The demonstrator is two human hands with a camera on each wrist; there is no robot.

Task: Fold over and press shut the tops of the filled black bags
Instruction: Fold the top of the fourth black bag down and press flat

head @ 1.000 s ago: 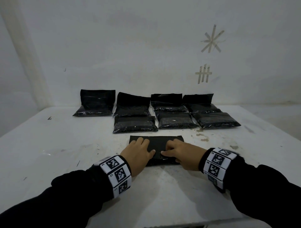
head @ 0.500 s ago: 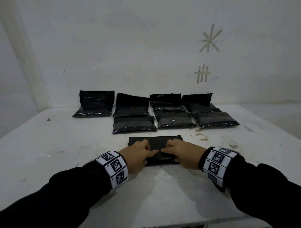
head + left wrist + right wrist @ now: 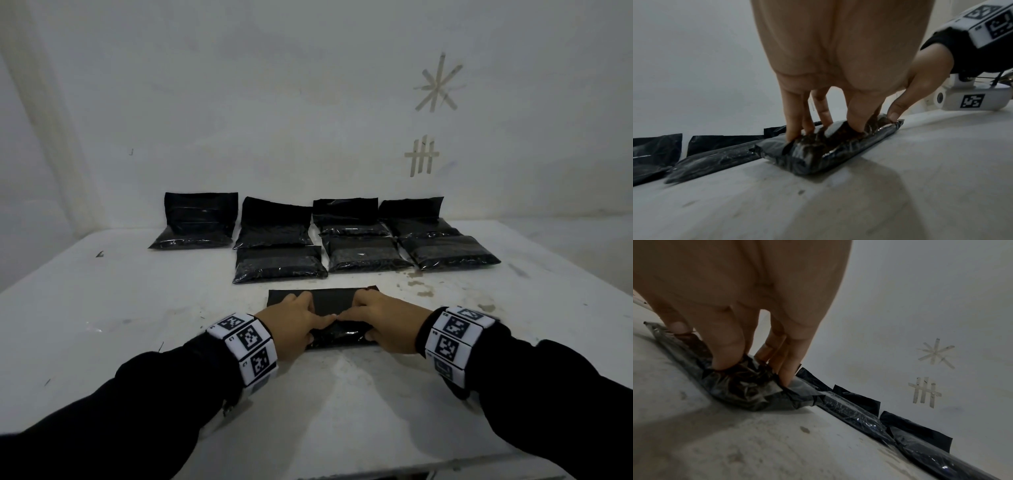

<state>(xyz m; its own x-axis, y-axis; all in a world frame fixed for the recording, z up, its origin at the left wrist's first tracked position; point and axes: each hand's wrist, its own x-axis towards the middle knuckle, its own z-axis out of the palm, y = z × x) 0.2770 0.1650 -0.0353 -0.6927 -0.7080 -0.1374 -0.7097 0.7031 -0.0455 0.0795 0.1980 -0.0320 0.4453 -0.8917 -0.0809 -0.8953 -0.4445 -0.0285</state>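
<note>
One filled black bag (image 3: 330, 301) lies flat on the white table (image 3: 102, 325), nearest me. Its matte top flap is folded over toward me onto the glossy filled part. My left hand (image 3: 294, 318) grips its left half, fingers dug in along the flap, thumb against the near side. My right hand (image 3: 383, 318) grips the right half the same way. The index fingertips meet at the middle. In the left wrist view the left hand (image 3: 826, 131) pinches the bag (image 3: 818, 155). In the right wrist view the right hand (image 3: 753, 369) pinches the bag (image 3: 748, 391).
Behind lie three bags with tops folded flat (image 3: 279, 265) (image 3: 364, 255) (image 3: 448, 253). Further back several bags (image 3: 200, 219) lean with tops standing against the wall. Tape marks (image 3: 423, 157) are on the wall. The table's front edge is close below my forearms.
Both hands went from lying flat on the bag to bunched fingers digging into it. The index fingertips have come together at the middle and the thumbs now press the near side.
</note>
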